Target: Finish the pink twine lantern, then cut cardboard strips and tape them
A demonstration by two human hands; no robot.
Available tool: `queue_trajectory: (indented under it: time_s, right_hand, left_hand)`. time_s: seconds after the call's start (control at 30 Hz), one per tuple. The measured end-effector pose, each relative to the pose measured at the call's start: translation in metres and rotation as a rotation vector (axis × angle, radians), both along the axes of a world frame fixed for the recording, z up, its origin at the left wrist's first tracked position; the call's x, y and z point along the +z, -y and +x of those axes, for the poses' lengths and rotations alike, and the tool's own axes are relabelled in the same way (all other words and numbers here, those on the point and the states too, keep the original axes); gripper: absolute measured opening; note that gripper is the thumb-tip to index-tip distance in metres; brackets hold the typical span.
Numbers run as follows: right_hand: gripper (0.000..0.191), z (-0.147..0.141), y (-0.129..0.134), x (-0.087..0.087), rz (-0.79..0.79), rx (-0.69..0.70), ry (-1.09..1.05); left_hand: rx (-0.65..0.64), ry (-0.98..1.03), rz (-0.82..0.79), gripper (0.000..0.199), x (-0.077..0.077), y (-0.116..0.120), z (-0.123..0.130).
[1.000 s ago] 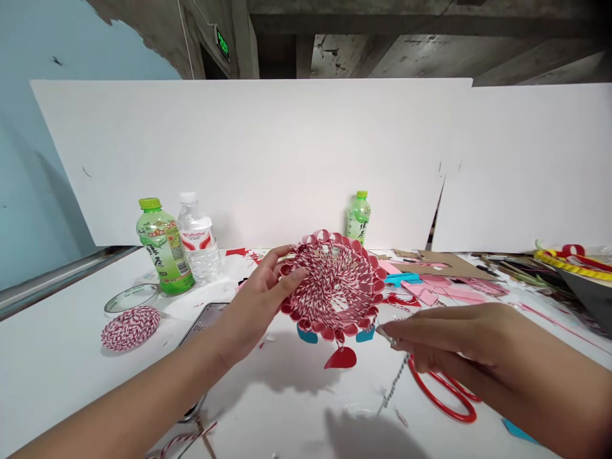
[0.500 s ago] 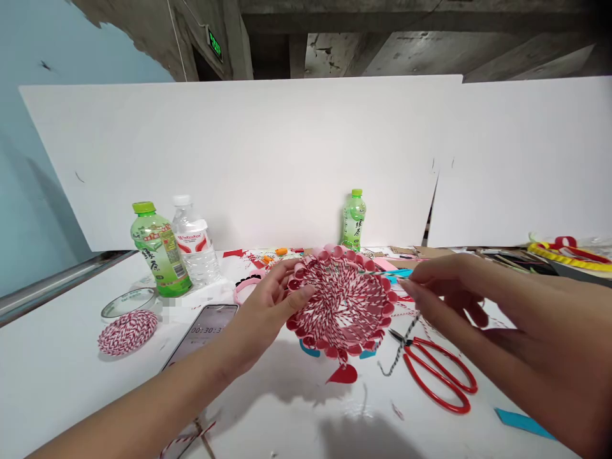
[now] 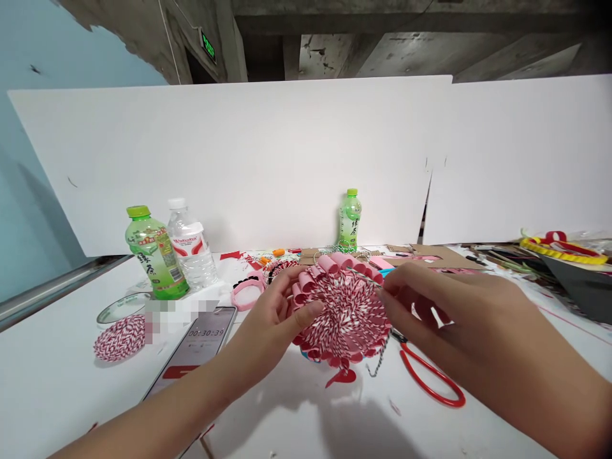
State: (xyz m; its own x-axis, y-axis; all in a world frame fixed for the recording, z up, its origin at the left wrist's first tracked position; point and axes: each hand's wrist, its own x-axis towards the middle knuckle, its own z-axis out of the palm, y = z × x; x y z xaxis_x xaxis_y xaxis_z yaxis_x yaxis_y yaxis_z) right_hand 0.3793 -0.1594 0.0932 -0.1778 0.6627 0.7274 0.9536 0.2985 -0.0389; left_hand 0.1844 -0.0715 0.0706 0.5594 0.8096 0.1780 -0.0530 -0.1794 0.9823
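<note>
Two green bottles (image 3: 157,261) read 綠茶, the clear bottle (image 3: 192,255) "Wahaha", the phone (image 3: 206,341) 00:30:39. Above the white table (image 3: 268,414), I had the left hand (image 3: 268,325) grasping the red-and-white string disc (image 3: 342,312), the right hand (image 3: 444,312) pinching black-and-white string (image 3: 367,279) beside it.

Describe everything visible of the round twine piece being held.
The round piece has red-and-white twine radiating inside pink, paper-like rolls. Tilted, it is held above the white table, a red tag hanging below. The left hand grips its edge; the right hand pinches a thin string by its other side.
</note>
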Motion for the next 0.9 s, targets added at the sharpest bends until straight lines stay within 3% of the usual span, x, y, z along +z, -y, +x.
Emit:
queue_trajectory:
  time_s: [0.17,0.43,0.9]
  right_hand:
    - [0.02,-0.001,-0.002,-0.003,-0.023,-0.042,0.008]
    - [0.025,-0.005,0.001,-0.003,0.033,0.01,0.055]
    - [0.023,-0.004,0.0,-0.005,0.112,0.015,0.116]
  left_hand:
    - [-0.027,0.002,0.084,0.032,-0.003,0.005,0.001]
    - [0.071,-0.105,0.302,0.036,-0.014,0.019,0.0]
    - [-0.029,0.037,0.039,0.032,-0.017,0.022,0.004]
